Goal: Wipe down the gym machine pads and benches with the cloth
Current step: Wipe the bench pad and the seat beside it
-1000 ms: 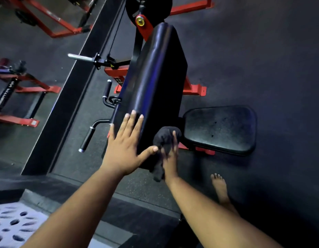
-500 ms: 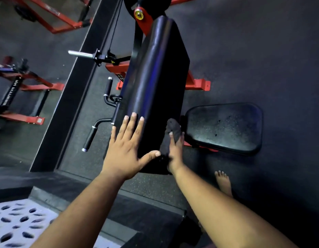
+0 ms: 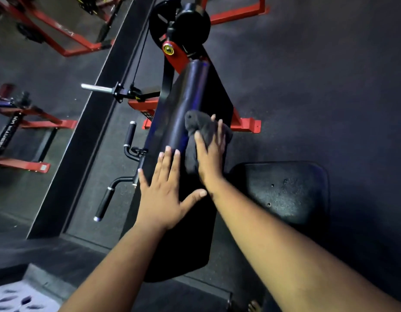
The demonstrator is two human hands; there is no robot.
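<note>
A long black back pad (image 3: pixel 186 104) of a red-framed gym machine runs up the middle of the head view. My left hand (image 3: pixel 163 192) lies flat on its lower part, fingers straight and spread. My right hand (image 3: pixel 210 154) presses a dark grey cloth (image 3: pixel 199 124) against the pad's right side, fingers extended over the cloth. The black seat pad (image 3: pixel 285 190) sits to the right of my right forearm.
Black handles (image 3: pixel 105 201) and a steel weight peg (image 3: pixel 93 87) stick out to the left of the pad. A black weight plate (image 3: pixel 190 19) sits at the machine's top. Other red frames (image 3: pixel 26 124) stand far left. A bare foot (image 3: pixel 254 306) shows at the bottom edge.
My right hand has slid the cloth up along the pad's right side, from the lower edge to about the middle. The left hand stays flat on the pad.
</note>
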